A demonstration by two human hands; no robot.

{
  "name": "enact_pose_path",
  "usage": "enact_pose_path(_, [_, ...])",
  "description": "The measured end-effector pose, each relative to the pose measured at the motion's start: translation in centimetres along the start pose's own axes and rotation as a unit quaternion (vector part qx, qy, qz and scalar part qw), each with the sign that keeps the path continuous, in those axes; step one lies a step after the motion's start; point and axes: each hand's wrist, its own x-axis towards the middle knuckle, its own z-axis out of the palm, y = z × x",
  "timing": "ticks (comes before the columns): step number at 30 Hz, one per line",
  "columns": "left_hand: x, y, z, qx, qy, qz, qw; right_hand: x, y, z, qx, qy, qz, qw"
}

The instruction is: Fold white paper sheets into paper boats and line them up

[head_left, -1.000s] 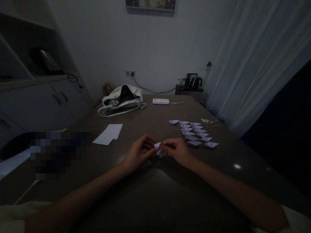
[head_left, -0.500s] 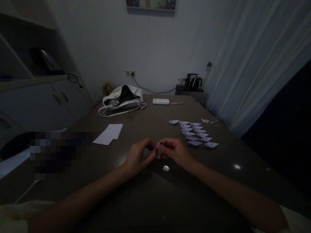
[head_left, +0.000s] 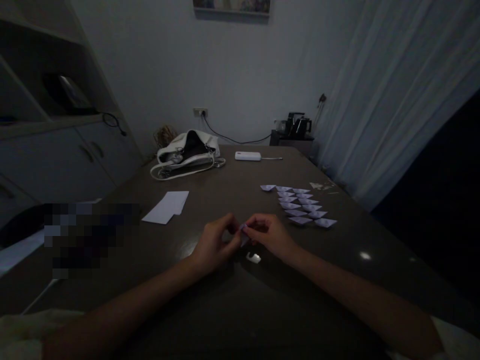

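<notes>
Above the table, my left hand [head_left: 219, 241] and my right hand [head_left: 270, 234] meet, both pinching a small folded piece of paper [head_left: 244, 239]. Fingers cover most of the paper, so its full shape is hidden. Right of my hands, several small white paper boats [head_left: 299, 212] stand in two close rows. A short stack of white paper sheets [head_left: 165, 207] lies flat to the left, apart from my left hand. Below the held paper, a bright reflection shows on the glossy tabletop.
The dark glossy table [head_left: 225, 310] bears a white bag [head_left: 187, 152] and a white power bank [head_left: 248, 156] with a short cable at the back. Paper scraps [head_left: 321, 185] lie near the right edge. A kettle [head_left: 301, 127] stands beyond. A blurred patch covers the left side.
The folded paper has tilted slightly between my fingers, and its reflection on the table has changed shape. My hands stay almost in place; the boats and sheets lie as before.
</notes>
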Motion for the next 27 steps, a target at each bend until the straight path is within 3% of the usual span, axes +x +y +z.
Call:
enact_pose_path(8, [0.0, 0.2, 0.1, 0.008, -0.019, -0.001, 1.0, -0.4, -0.7, 0.3, -0.079, 0.026, -0.045, 0.996])
enact_pose_path(16, [-0.3, 0.0, 0.5, 0.066, -0.038, 0.018, 0.997, -1.0, -0.8, 0.6, -0.209, 0.074, -0.107, 0.969])
enact_pose_path(23, [-0.2, 0.1, 0.1, 0.046, -0.017, 0.019, 0.999, -0.6, -0.8, -0.2, -0.189, 0.037, -0.123, 0.974])
enact_pose_path(27, [-0.3, 0.1, 0.2, 0.044, -0.027, 0.022, 0.998, -0.6, -1.0, -0.2, -0.2, 0.047, -0.128, 0.97])
